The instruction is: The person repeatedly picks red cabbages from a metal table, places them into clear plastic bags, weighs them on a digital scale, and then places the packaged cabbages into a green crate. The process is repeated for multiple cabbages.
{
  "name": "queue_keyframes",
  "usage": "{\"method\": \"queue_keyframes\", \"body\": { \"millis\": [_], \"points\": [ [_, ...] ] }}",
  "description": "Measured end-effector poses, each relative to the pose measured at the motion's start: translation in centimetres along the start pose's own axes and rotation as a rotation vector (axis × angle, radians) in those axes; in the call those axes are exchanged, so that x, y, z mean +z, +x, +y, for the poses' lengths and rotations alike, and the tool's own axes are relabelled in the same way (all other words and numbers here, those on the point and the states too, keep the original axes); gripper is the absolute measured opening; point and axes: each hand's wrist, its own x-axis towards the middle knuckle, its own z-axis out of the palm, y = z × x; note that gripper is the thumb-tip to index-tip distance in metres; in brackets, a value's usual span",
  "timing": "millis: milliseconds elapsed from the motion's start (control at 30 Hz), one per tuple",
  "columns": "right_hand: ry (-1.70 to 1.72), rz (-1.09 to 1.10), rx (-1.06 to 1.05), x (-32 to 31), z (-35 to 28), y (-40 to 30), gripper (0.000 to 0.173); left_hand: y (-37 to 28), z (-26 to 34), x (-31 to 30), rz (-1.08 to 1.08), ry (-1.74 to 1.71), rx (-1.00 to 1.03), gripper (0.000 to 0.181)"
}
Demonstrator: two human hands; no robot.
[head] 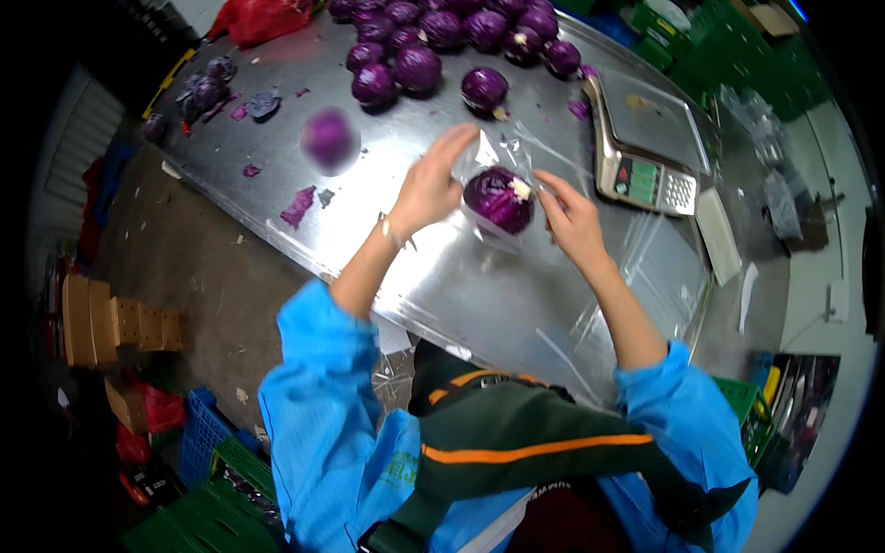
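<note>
A red cabbage [499, 202] with its pale cut stem toward me sits inside a clear plastic bag [494, 148] over the steel table. My left hand [432, 181] grips the bag on the left, its fingers stretched along the upper edge. On the other side, my right hand [568, 213] pinches the bag beside the stem. Beyond the bag lies another red cabbage [484, 88] on its own. The fingertips of both hands are partly hidden by the glare and the film.
Several red cabbages [418, 68] are heaped at the table's far side. A weighing scale [646, 148] stands to the right, with a stack of clear bags [664, 276] nearer me. Loose leaves [299, 206] and trimmed cabbage scraps [204, 90] lie left. Green crates [753, 55] stand behind.
</note>
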Motion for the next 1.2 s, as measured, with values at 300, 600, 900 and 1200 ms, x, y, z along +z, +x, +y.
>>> {"method": "queue_keyframes", "body": {
  "millis": [300,600,900,1200],
  "points": [
    [0.149,0.357,0.049,-1.9,2.5,-4.6,0.02,-1.9,0.1,3.6,-0.074,0.266,0.253,0.06],
    [0.051,0.346,-0.089,-4.0,-1.0,-8.6,0.024,-4.8,4.5,0.7,-0.733,-0.26,-1.201,0.042],
    [-0.002,-0.414,-0.17,3.4,-3.8,-11.0,0.021,-8.7,9.3,-0.5,-0.423,-0.48,-1.286,0.037],
    [0.241,-0.884,-0.164,-0.4,-11.0,-10.7,0.015,-12.5,7.9,-1.8,-0.173,-0.69,-1.229,0.031]
  ]
}}
